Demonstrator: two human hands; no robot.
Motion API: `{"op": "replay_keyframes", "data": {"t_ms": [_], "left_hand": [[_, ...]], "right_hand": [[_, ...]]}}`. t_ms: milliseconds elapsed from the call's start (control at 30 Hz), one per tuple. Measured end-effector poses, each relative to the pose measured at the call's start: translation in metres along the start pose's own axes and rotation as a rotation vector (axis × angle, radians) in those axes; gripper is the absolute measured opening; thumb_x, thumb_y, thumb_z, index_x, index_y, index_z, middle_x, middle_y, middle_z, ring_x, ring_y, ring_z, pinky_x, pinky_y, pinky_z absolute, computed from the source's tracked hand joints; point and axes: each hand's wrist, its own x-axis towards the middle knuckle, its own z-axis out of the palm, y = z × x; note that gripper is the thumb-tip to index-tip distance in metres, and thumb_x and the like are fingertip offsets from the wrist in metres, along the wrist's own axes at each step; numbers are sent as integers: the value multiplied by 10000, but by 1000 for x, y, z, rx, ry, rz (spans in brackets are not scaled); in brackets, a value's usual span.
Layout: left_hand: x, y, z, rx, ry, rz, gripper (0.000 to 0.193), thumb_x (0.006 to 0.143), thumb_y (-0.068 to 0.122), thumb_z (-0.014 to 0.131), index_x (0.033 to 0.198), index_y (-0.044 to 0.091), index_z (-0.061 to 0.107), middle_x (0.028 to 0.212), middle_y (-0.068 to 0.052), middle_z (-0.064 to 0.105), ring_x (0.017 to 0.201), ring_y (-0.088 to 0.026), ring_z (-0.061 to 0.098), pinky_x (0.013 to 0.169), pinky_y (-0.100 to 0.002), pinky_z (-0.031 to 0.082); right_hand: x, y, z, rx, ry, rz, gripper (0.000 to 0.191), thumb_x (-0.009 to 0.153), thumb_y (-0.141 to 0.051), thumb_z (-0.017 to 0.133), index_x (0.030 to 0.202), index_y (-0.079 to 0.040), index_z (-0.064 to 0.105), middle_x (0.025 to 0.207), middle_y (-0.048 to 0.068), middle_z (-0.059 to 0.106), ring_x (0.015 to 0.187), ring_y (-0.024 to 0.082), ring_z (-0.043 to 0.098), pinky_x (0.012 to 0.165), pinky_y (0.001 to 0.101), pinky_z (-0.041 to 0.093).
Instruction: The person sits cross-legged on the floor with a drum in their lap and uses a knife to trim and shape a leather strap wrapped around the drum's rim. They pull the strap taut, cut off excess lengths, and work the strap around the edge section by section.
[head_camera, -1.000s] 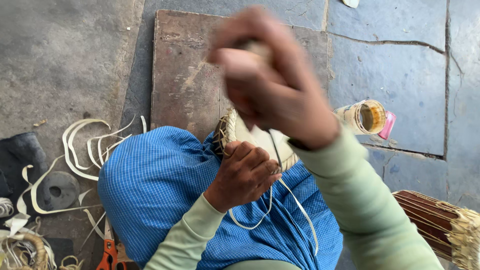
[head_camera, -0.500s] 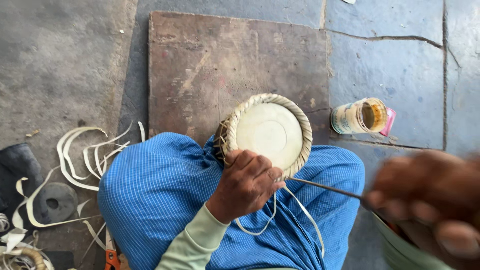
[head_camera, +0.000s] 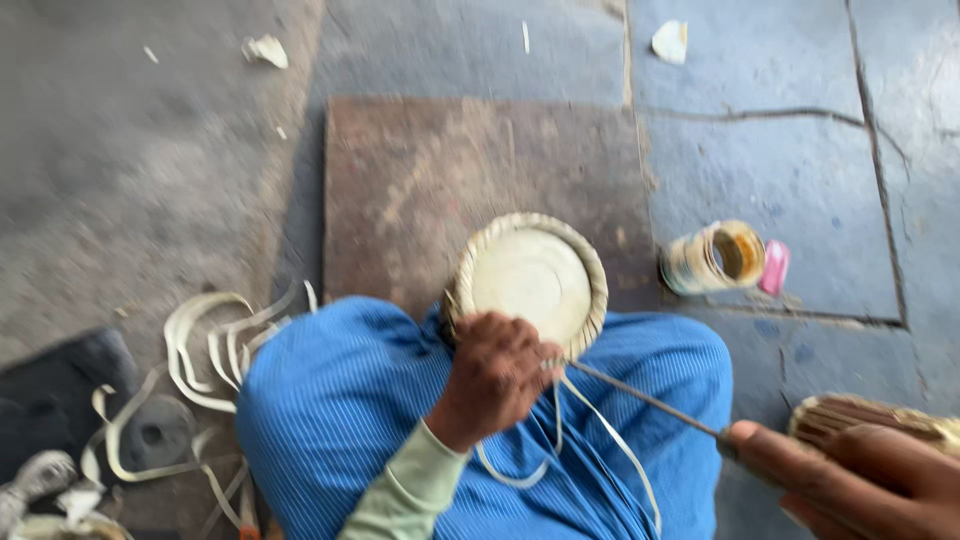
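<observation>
- Your left hand (head_camera: 495, 375) is closed on the rim of the round, pale woven-edged disc (head_camera: 527, 282), resting on your blue striped lap (head_camera: 340, 420).
- Your right hand (head_camera: 860, 475) pinches a thin metal needle (head_camera: 650, 397) angled toward the disc.
- Pale flat strips (head_camera: 205, 345) curl on the rough grey floor.

jar (head_camera: 715, 258) on its side (pink lid (head_camera: 774, 268)), brown board (head_camera: 420, 190)

A round woven disc (head_camera: 530, 278) rests on the person's lap, before a flat board (head_camera: 440, 190) on the floor. A jar (head_camera: 715, 258) lies right of the disc; loose strips (head_camera: 200, 350) lie left, a stick bundle (head_camera: 870, 420) far right.
</observation>
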Motion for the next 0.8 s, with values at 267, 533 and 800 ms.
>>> {"op": "replay_keyframes", "data": {"t_ms": [267, 533, 800], "left_hand": [[0, 0, 2, -70, -10, -27, 178, 904, 248, 776, 1016, 110, 762, 948, -24, 578, 993, -223, 535, 961, -435, 343], [0, -3, 5, 48, -2, 41, 160, 865, 236, 779, 1002, 156, 765, 942, 7, 590, 955, -212, 538, 936, -419, 329], [5, 2, 3, 11, 44, -10, 208, 847, 269, 812, 1014, 164, 748, 902, 20, 549, 939, -200, 513, 923, -413, 322]], "right_hand": [[54, 21, 8, 264, -464, 307, 606, 879, -387, 694, 1459, -393, 516, 923, -61, 706, 809, 33, 688, 809, 326, 594], [49, 3, -10, 235, -541, 309, 661, 926, -449, 631, 1538, -492, 384, 863, -92, 659, 786, 5, 664, 787, 306, 591], [27, -5, -8, 468, -556, 493, 715, 908, -390, 691, 1553, -476, 395, 804, -66, 649, 760, 66, 659, 722, 328, 607]]}}
